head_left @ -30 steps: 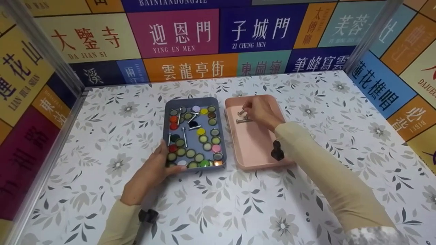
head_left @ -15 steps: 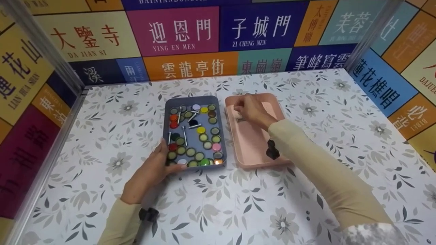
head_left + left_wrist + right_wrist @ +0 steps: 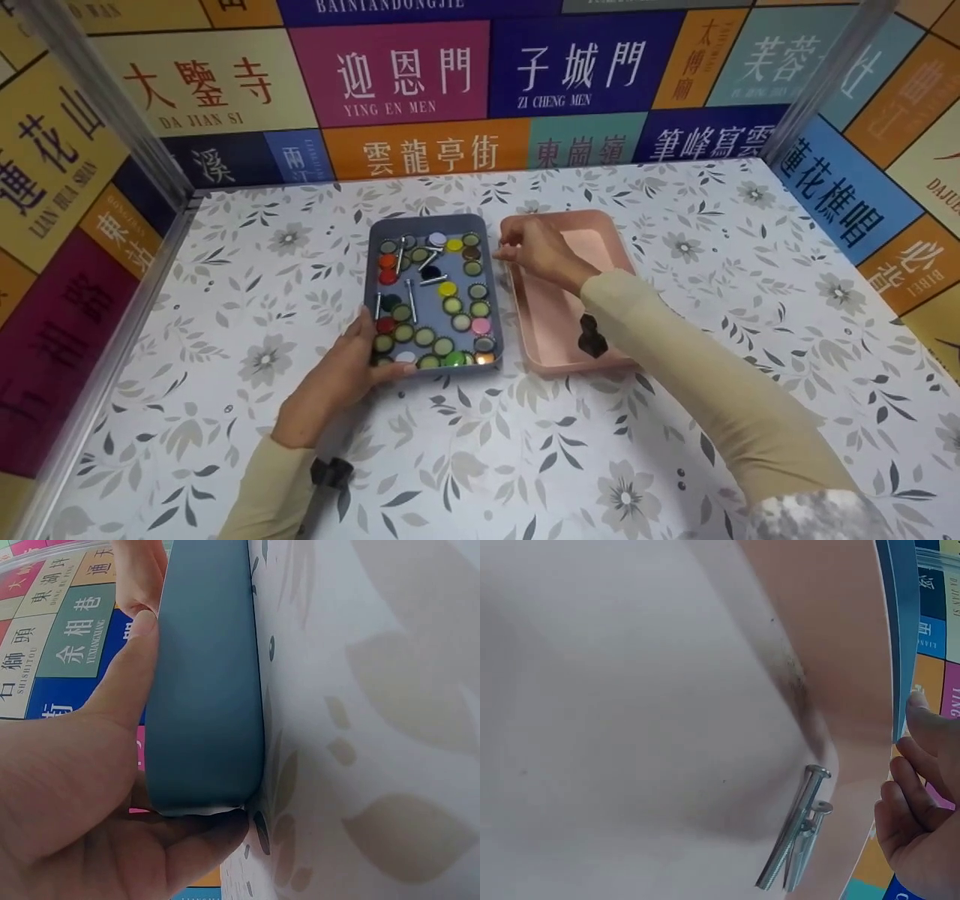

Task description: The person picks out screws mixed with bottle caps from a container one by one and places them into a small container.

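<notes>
My left hand (image 3: 341, 375) grips the near left corner of a blue-grey tray (image 3: 493, 300), thumb along the near wall and fingers on the left side. In the tray lie several bottle caps (image 3: 424, 337) and several metal bolts (image 3: 412, 301). Over the far left rim of a pink tray (image 3: 559, 369), my right hand (image 3: 541, 251) pinches a small metal bolt, of which only a bit shows at the fingertips. In the right wrist view, silver bolts (image 3: 793, 829) lie in a corner of the pink tray, below my right hand (image 3: 922, 802).
The two trays stand side by side, a narrow gap between them, on a table (image 3: 480, 465) with a floral cover. Printed panels (image 3: 405, 71) with large characters wall in the back and both sides.
My right hand has risen from the bolts in the pink tray and moved left to its rim, towards the blue-grey tray. My left hand keeps its hold on the tray corner.
</notes>
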A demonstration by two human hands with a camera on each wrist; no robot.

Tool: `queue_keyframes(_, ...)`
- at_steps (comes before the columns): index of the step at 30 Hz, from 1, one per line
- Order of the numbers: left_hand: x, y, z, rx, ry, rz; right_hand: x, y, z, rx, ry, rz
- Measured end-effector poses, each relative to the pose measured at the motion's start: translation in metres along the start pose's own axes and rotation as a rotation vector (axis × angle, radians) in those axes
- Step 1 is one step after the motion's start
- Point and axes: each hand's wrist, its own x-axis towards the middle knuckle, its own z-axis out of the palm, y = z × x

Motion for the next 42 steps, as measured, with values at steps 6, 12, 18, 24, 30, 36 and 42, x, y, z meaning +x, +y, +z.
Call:
queue_keyframes(6, 0.001, 0.0, -0.001, 0.011, 0.008, 0.03, 0.002, -0.013, -0.001, -0.013, -0.039, 0.01)
queue_keyframes(12, 0.001, 0.0, 0.0, 0.018, 0.006, 0.019, 0.002, -0.023, 0.006, 0.029, -0.094, 0.002)
queue_keyframes(18, 0.0, 0.0, 0.0, 0.034, 0.005, 0.028, 0.001, -0.031, 0.015, 0.111, -0.117, 0.011)
queue_keyframes(24, 0.002, 0.0, 0.001, 0.022, 0.007, 0.036, 0.0, -0.035, 0.021, 0.139, -0.117, 0.008)
queue_keyframes(30, 0.0, -0.001, 0.002, 0.022, 0.022, 0.048, -0.001, -0.037, 0.026, 0.128, -0.121, 0.005)
queue_keyframes(36, 0.0, -0.001, 0.001, 0.029, 0.015, 0.036, -0.002, -0.038, 0.029, 0.115, -0.126, 0.006)
queue_keyframes(42, 0.0, 0.0, 0.0, 0.027, 0.017, 0.033, 0.0, -0.04, 0.034, 0.15, -0.129, -0.009)
